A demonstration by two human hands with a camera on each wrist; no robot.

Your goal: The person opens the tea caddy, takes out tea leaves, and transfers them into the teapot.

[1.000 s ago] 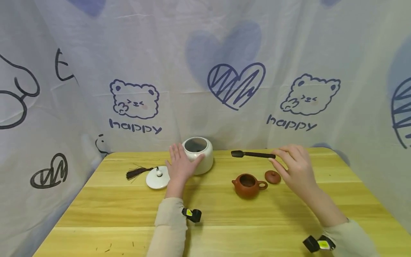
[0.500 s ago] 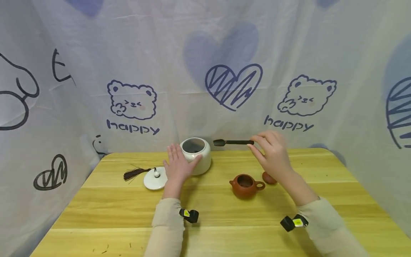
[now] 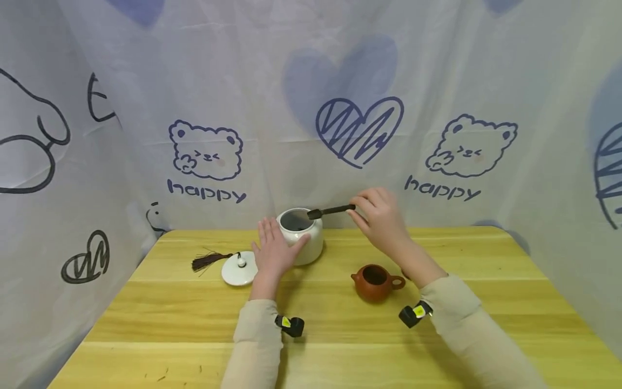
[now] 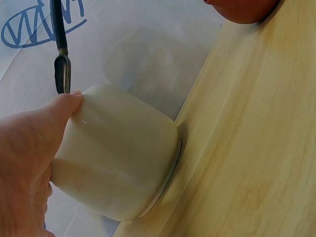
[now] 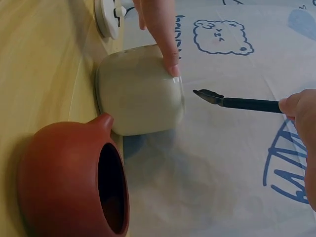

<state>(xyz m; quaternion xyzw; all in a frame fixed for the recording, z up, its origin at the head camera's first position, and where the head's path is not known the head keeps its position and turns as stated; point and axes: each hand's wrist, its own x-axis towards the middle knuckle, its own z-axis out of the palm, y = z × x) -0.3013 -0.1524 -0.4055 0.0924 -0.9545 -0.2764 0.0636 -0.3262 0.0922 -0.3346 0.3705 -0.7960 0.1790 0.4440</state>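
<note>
A free strip of yellow wooden desk [image 3: 338, 256] separates the round white ceramic jar [image 3: 312, 247] from the squat red-brown clay teapot [image 3: 372, 292]. The bare left grip [image 3: 275, 253] blocks the jar's near left; a slim black scoop [image 3: 332, 210] overhangs its right rim.

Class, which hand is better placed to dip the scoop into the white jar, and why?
Probably the right hand: it pinches the scoop, whose head is just above the open white jar. The left hand rests against the jar's side.
</note>
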